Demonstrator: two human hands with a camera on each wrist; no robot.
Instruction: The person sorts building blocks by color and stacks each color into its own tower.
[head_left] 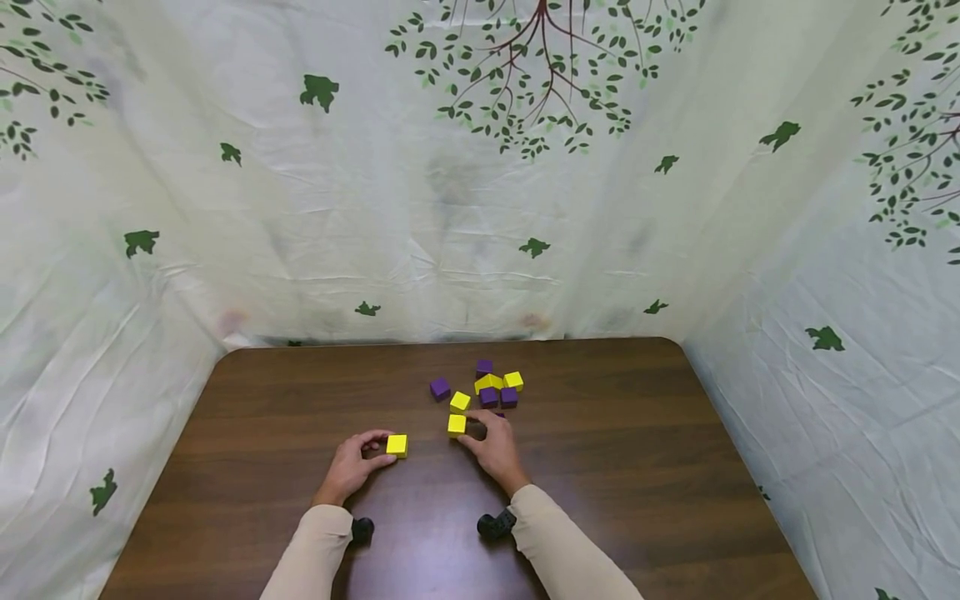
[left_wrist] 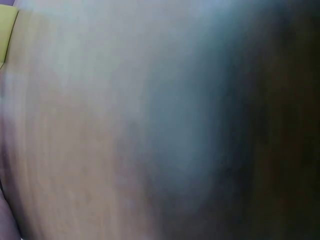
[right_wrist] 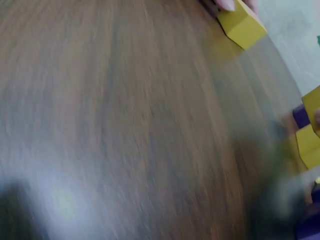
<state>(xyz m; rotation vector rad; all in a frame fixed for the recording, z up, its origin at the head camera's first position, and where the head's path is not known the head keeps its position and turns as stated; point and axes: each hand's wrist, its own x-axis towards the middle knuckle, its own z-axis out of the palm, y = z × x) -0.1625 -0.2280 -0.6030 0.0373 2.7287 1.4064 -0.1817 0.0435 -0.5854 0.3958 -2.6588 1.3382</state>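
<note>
In the head view my left hand (head_left: 349, 468) pinches a yellow cube (head_left: 397, 447) between thumb and fingers, left of the table's middle. To its right, my right hand (head_left: 497, 448) grips another yellow cube (head_left: 457, 426) between thumb and forefinger. Just behind that cube lies a loose yellow cube (head_left: 461, 402); from this angle I cannot tell whether they touch. The right wrist view has the left hand's cube (right_wrist: 242, 25) at its top and the right hand's cube (right_wrist: 312, 107) at its right edge. Only a yellow sliver (left_wrist: 6, 35) shows in the blurred left wrist view.
Behind the right hand sits a loose group of yellow and purple cubes, among them a purple cube (head_left: 440, 389) apart on the left and a yellow cube (head_left: 513, 381) on the right. The brown wooden table (head_left: 615, 467) meets a white leaf-printed cloth (head_left: 450, 208) at its back.
</note>
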